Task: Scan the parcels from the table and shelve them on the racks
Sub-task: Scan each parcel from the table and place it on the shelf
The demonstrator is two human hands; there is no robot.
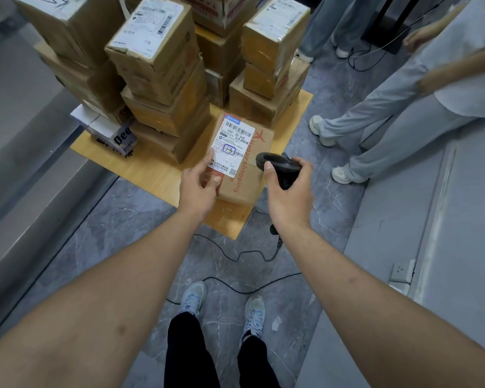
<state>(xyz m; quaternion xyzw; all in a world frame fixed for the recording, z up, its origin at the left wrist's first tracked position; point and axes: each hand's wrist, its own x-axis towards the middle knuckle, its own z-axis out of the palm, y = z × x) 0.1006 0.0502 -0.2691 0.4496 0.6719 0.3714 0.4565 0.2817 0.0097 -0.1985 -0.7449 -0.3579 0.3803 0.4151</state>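
Note:
A small brown parcel (245,163) with a white shipping label and orange "happy shopping" print lies at the near corner of the wooden table (151,169). My left hand (198,187) grips its near left edge, thumb on the label's lower corner. My right hand (287,189) holds a black handheld scanner (280,163) just right of the parcel, its head pointing left over the box. The scanner's cable (235,256) trails down to the floor.
Several cardboard boxes (157,60) are stacked high across the back of the table, with a white printed carton (109,130) at the left. A person in light grey trousers (389,121) stands close on the right. My feet (224,306) and loose cable are on the grey floor.

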